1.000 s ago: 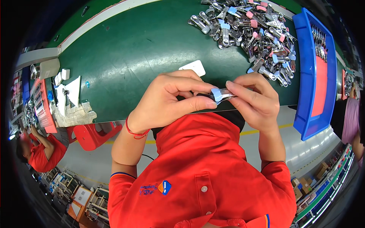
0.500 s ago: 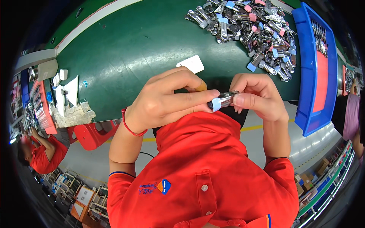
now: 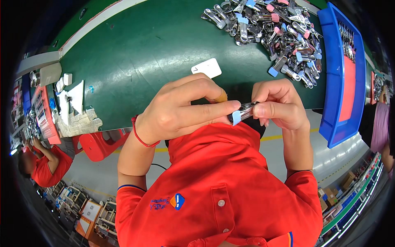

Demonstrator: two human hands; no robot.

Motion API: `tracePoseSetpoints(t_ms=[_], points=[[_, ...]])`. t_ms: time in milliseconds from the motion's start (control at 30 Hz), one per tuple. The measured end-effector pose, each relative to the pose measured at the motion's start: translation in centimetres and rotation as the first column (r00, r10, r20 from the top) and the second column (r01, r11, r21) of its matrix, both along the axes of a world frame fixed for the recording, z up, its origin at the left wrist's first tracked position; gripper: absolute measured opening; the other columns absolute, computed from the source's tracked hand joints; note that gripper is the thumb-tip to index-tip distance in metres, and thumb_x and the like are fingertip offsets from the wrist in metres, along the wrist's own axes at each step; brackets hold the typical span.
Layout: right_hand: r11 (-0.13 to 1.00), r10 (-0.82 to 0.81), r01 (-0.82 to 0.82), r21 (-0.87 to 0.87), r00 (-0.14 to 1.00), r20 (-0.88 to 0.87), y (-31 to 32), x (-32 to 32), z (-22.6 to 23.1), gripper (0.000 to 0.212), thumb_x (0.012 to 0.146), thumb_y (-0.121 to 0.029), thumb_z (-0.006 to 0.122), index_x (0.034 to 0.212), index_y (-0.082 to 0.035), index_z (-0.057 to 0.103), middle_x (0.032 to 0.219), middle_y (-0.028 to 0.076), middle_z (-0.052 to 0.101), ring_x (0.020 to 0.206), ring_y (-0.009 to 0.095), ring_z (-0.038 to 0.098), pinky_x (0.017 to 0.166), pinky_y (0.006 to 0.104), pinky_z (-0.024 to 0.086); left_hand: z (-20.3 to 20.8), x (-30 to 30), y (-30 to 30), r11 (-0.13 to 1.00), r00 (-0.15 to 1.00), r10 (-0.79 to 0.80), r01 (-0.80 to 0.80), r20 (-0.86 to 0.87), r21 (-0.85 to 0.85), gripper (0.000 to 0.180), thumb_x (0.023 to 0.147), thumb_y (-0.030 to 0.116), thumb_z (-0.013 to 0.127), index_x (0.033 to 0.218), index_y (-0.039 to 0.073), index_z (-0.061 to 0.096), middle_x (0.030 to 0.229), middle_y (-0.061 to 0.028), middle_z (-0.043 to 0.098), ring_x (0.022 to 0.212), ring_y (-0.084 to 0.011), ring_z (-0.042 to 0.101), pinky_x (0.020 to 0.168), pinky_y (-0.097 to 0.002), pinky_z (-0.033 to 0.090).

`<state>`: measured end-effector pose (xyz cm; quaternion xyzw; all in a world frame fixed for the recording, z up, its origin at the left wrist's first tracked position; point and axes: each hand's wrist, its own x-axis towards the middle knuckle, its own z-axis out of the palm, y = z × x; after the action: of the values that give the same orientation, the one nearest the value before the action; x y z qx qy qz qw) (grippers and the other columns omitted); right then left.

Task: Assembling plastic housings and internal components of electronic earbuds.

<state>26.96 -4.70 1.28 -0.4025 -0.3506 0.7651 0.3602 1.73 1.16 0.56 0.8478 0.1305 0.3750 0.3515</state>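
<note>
Between my two hands, just past the table's near edge, is a metal clip with a light blue tip. My right hand pinches its right end between thumb and fingers. My left hand holds the blue-tipped end, its index finger stretched along the top and the other fingers partly hidden. One left finger wears a yellowish cover. On the green table beyond, a large heap of similar metal clips with blue and pink tips lies to the right. A small white card rests ahead of my left hand.
A blue tray with a row of clips and a pink-red sheet stands at the right edge. White pieces and a worn cardboard-like sheet lie at the left corner. A red stool and a person in red are further left.
The clip has shifted slightly to the right and tilted a little between my hands. My left index finger has moved slightly along it. A dark mark on the white card is now uncovered.
</note>
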Motion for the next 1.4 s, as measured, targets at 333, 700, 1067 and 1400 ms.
tracePoseSetpoints(t_ms=[333, 700, 1067, 1400], points=[[0.997, -0.017, 0.014, 0.073, 0.999, 0.046, -0.4, -0.3, -0.5, 0.015, 0.082, -0.004, 0.072, 0.091, 0.007, 0.066, 0.077, 0.011, 0.061, 0.064, 0.015, 0.062, 0.054, 0.0243, 0.050, 0.2, -0.5, -0.1, 0.961, 0.999, -0.011, -0.004, -0.053, -0.275, 0.036, 0.070, 0.009, 0.083, 0.105, 0.004, 0.075, 0.086, -0.0085, 0.063, 0.072, -0.0187, 0.061, 0.060, -0.0277, 0.046], [0.589, -0.476, -0.104, 0.801, 0.757, 0.448, -1.3, -2.7, -1.9, 0.033, 0.077, -0.002, 0.079, 0.109, 0.000, 0.070, 0.098, 0.012, 0.067, 0.083, 0.017, 0.065, 0.073, 0.0283, 0.054, -0.6, 2.1, -2.2, 0.702, 0.963, 0.221, -0.048, 0.154, -0.710, 0.039, 0.071, 0.002, 0.084, 0.107, 0.000, 0.072, 0.095, -0.0091, 0.064, 0.080, -0.0142, 0.062, 0.069, -0.0257, 0.051], [0.772, -0.265, 0.086, 0.630, 0.944, 0.195, -1.7, -2.8, -4.3, 0.034, 0.087, -0.005, 0.071, 0.117, 0.006, 0.062, 0.111, 0.017, 0.061, 0.092, 0.021, 0.065, 0.080, 0.0316, 0.055, -0.7, 2.1, -2.0, 0.906, 0.971, 0.230, -0.186, 0.072, -0.380, 0.045, 0.068, 0.003, 0.086, 0.110, -0.001, 0.071, 0.095, -0.0090, 0.063, 0.079, -0.0129, 0.062, 0.070, -0.0250, 0.051], [0.451, -0.674, 0.083, 0.889, 0.684, 0.278, -1.8, -4.6, -2.8, 0.033, 0.075, 0.002, 0.076, 0.106, 0.001, 0.065, 0.096, 0.012, 0.069, 0.080, 0.021, 0.068, 0.069, 0.0308, 0.055, -1.3, 3.5, -3.0, 0.892, 0.940, 0.323, -0.262, 0.113, -0.369, 0.049, 0.068, 0.003, 0.087, 0.113, 0.001, 0.070, 0.096, -0.0094, 0.064, 0.077, -0.0134, 0.062, 0.067, -0.0245, 0.052]])
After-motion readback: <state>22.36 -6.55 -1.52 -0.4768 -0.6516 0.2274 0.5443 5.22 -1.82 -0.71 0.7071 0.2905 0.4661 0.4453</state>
